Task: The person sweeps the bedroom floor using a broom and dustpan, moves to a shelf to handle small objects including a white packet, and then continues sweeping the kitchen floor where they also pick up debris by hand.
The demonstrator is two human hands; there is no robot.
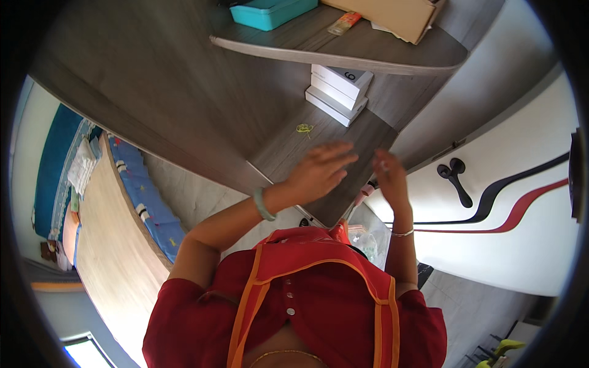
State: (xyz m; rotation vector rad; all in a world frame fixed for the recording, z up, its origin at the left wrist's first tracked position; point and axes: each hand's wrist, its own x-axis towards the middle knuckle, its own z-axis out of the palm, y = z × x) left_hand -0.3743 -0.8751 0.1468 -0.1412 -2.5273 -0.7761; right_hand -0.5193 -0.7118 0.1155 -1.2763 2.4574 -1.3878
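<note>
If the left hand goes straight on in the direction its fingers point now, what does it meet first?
The left hand has its fingers pointing toward the right hand, so it would probably meet that hand first. The gap between them is only bare grey shelf. Depth is unclear, so it might pass above or below.

My left hand (320,172) and right hand (389,178) hover over a shelf (319,153) of matt grey wood-grain laminate, smooth, the same as the upper shelf (343,52). The stacked boxes (339,92) look like white card with a slight sheen, the tub (270,12) is smooth teal plastic, and the carton (399,15) is plain brown cardboard. My bangle (264,205) looks like glossy pale-green stone or glass, my bracelet (402,232) thin shiny metal, and the cabinet door (521,184) is glossy white.
</note>
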